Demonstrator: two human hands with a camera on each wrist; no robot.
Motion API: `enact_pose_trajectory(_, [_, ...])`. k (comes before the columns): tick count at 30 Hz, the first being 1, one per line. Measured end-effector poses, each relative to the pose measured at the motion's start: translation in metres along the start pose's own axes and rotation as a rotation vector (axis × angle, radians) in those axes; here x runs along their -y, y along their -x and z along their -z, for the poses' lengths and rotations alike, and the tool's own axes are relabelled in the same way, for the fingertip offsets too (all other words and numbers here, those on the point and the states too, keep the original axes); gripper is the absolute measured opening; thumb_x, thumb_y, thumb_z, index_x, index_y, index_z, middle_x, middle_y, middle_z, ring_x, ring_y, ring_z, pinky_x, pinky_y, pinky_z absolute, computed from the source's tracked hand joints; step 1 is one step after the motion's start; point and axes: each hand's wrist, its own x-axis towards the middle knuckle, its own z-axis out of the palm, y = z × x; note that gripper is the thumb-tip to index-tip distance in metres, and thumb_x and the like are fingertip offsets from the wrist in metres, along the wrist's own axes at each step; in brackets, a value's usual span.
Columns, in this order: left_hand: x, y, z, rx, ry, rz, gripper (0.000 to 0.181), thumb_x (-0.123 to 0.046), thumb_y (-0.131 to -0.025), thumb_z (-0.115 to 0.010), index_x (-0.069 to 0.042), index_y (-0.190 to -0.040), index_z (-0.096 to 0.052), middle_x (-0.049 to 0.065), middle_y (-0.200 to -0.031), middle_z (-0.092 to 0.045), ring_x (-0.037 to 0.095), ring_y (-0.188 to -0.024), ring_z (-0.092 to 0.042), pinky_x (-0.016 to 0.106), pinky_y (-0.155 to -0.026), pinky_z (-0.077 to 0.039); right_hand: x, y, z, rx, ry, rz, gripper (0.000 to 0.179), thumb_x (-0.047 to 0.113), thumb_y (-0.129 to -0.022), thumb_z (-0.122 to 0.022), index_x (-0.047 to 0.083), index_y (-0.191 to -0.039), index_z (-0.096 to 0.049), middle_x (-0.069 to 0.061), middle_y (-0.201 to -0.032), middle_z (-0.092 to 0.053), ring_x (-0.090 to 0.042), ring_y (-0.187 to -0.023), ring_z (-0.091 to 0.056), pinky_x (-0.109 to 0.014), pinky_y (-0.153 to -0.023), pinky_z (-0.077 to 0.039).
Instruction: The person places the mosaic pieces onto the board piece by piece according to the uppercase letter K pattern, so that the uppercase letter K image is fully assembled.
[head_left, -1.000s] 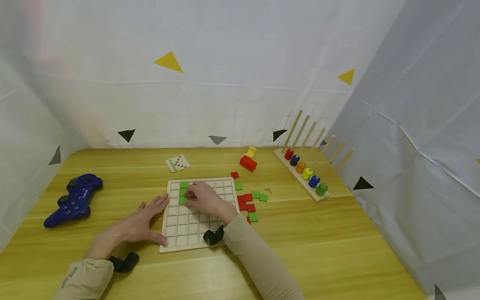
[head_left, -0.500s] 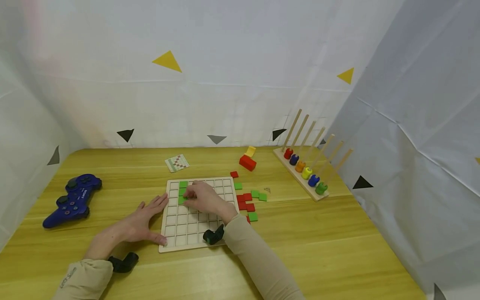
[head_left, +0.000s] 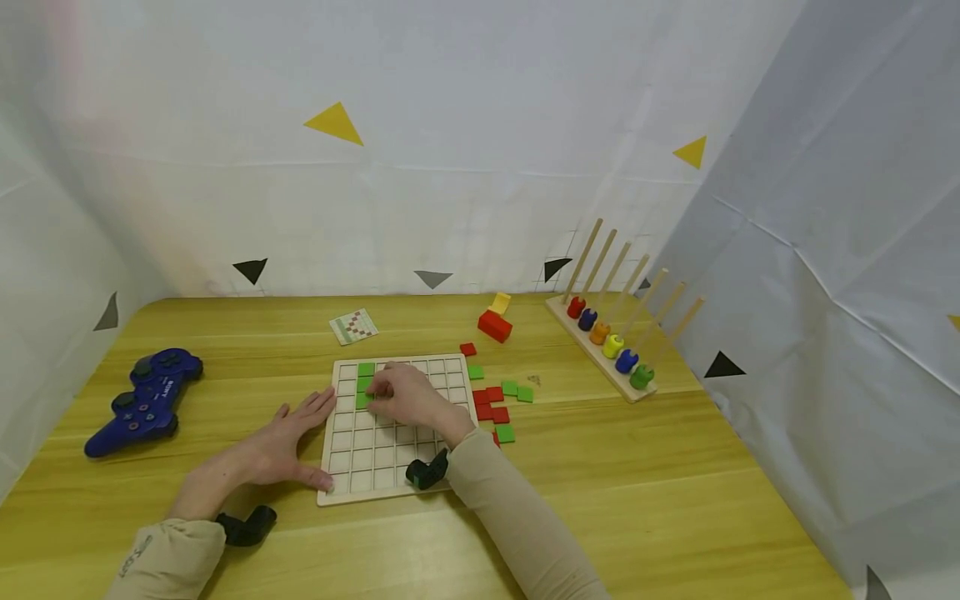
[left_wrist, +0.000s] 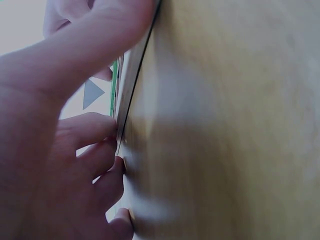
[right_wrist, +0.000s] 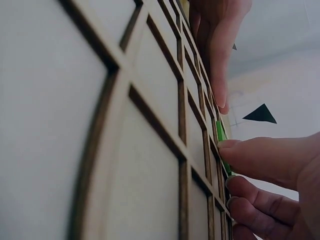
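A wooden grid board (head_left: 362,458) lies on the table, with green square tiles (head_left: 365,369) in a column near its upper left. My right hand (head_left: 412,398) reaches over the board from the right, thumb and curled fingers at the lowest green tile of that column. In the right wrist view, the thumb tip lies against the green tile (right_wrist: 220,131) and the fingertips are just below it, pinching at its edges. My left hand (head_left: 277,446) is spread along the board's left side, its thumb on the lower left corner and its fingertips at the left edge.
Loose red tiles (head_left: 500,415) and green tiles (head_left: 525,394) lie right of the board. Behind it are a pattern card (head_left: 353,327), a red block (head_left: 495,326) and a yellow piece (head_left: 500,302). A blue game controller (head_left: 147,402) lies left; a pegged bead stand (head_left: 600,350) stands right.
Both hands stay in place, the right at the green tile and the left on the board's edge. The head view shifts very slightly.
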Motion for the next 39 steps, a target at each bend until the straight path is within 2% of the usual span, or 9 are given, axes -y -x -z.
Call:
enact_pose_trajectory(7, [0.0019, -0.0001, -0.0003, -0.004, 0.002, -0.003, 0.123, -0.053, -0.069, -0.086, 0.006, -0.156, -0.022, 0.024, -0.166, -0.01, 0.05, -0.15, -0.005, 0.074, -0.114, 0.002, 0.0023, 0.0002, 0.0003, -0.01, 0.027, -0.016, 0.021, 0.025, -0.09, -0.075, 0.014, -0.108, -0.074, 0.005, -0.095, -0.065, -0.005, -0.085, -0.058, -0.017, -0.074, -0.046])
enact_pose_trajectory(22, [0.0006, -0.0007, 0.0012, 0.002, 0.004, 0.006, 0.123, -0.052, -0.069, -0.086, 0.005, -0.156, -0.021, 0.023, -0.166, -0.009, 0.049, -0.151, -0.004, 0.073, -0.114, 0.002, 0.0002, 0.0003, 0.0005, -0.008, -0.017, -0.018, 0.021, 0.025, -0.09, -0.076, 0.015, -0.108, -0.074, 0.004, -0.097, -0.064, -0.005, -0.085, -0.057, -0.017, -0.075, -0.047])
enact_pose_trajectory(39, [0.0011, -0.0001, -0.0002, -0.007, -0.002, 0.003, 0.123, -0.053, -0.069, -0.086, 0.005, -0.156, -0.022, 0.023, -0.166, -0.009, 0.049, -0.151, -0.004, 0.073, -0.115, 0.002, 0.0007, 0.0002, 0.0002, 0.007, -0.014, -0.027, 0.021, 0.026, -0.09, -0.075, 0.016, -0.108, -0.073, 0.004, -0.097, -0.063, -0.006, -0.085, -0.057, -0.017, -0.075, -0.046])
